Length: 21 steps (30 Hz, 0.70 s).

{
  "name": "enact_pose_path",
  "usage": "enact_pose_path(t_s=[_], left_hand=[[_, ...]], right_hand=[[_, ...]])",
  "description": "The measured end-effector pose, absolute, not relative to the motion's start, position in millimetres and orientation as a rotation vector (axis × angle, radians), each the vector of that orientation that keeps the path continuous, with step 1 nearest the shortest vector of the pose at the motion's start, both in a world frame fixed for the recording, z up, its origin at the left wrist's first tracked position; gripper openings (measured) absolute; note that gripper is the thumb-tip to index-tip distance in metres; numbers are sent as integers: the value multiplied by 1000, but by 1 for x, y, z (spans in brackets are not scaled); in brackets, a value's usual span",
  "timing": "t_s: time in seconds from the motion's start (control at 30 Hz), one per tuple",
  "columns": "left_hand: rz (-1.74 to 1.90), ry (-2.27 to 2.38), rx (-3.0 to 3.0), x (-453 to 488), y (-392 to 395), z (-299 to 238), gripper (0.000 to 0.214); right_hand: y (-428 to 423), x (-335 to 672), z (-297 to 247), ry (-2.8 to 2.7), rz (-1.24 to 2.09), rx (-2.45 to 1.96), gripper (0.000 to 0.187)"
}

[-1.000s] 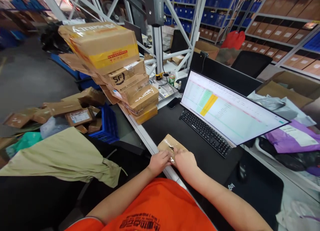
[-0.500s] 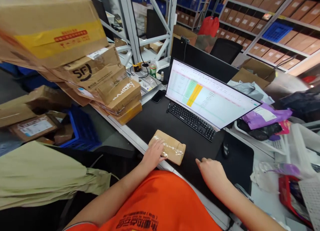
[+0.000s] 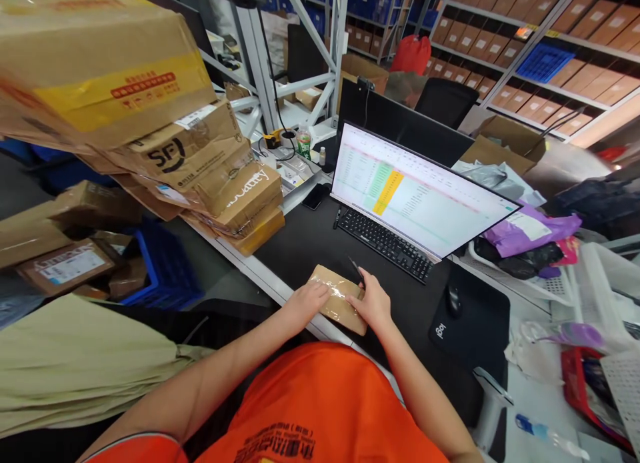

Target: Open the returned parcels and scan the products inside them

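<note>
A small brown parcel (image 3: pixel 342 311) wrapped in shiny clear tape lies on the black desk mat at the near edge of the desk. Over its left end is my left hand (image 3: pixel 309 303), fingers bent on top, gripping it. My right hand (image 3: pixel 373 301) is closed around a thin dark pen-like tool (image 3: pixel 356 269), which points up and away to the left; its exact kind is too small to make out. The right thumb touches the parcel's right part, and the fingers cover some of its far edge.
Beyond the parcel stand a keyboard (image 3: pixel 385 243) and a monitor (image 3: pixel 420 189). A mouse (image 3: pixel 453 300) lies to the right. Stacked cartons (image 3: pixel 200 149) rise at the left above a blue crate (image 3: pixel 165 266). A phone (image 3: pixel 316 196) lies near the monitor; bagged items (image 3: pixel 537 233) fill the right side.
My right hand has moved left from the bare mat to the parcel and now visibly holds the thin dark tool. The left hand stays on the parcel.
</note>
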<state>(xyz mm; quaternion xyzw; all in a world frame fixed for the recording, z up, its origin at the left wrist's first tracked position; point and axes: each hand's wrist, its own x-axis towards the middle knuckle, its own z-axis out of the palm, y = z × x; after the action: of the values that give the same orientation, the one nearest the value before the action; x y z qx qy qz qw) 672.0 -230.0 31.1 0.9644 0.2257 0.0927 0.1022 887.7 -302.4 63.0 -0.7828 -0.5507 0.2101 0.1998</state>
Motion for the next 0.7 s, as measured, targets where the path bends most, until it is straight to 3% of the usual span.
enact_pose_path(t_s=[0.2, 0.4, 0.53, 0.7], left_hand=[[110, 625, 2913, 681, -226, 46, 19], [5, 401, 2974, 697, -207, 44, 36], [227, 225, 3049, 695, -201, 29, 35], [571, 300, 3103, 675, -219, 14, 28]], right_hand=[[-293, 878, 73, -1509, 693, -2404, 78], [-283, 884, 81, -1367, 890, -2519, 79], [-282, 885, 76, -1342, 917, -2511, 71], [-289, 878, 71, -1346, 662, -2477, 68]])
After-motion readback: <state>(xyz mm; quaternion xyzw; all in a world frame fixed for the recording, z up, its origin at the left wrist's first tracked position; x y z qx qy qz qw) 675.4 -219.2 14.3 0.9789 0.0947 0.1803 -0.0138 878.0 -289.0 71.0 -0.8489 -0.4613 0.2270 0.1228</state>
